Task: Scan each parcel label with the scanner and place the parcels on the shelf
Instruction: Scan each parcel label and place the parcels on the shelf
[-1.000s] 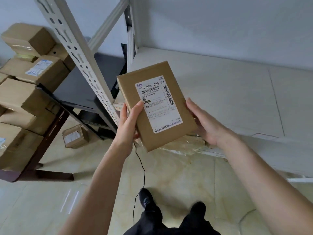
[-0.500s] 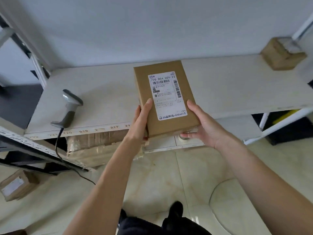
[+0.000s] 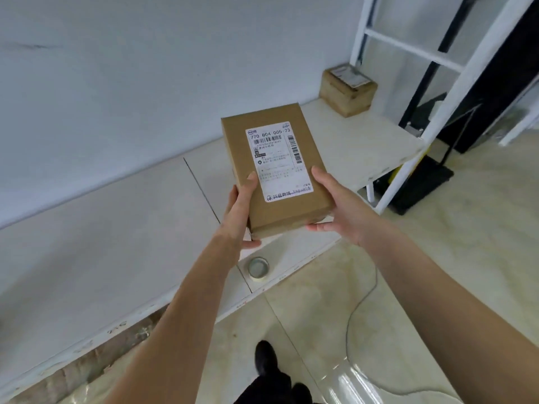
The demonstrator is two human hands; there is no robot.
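Holding steady: the parcel (image 3: pixel 275 170) is gripped by both hands, left hand (image 3: pixel 239 211) on its left edge, right hand (image 3: pixel 335 205) on its right edge and near corner, label up, raised above the shelf (image 3: pixel 116 228). Stiff, light cardboard is judged; side-edge grips suit. A second box (image 3: pixel 348 91) sits at the far shelf end, tape roll (image 3: pixel 258 267) near the front.

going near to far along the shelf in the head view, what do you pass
Roll of tape at the front edge of the shelf → flat parcel held between the left hand and right hand → small box at the far end by the wall.
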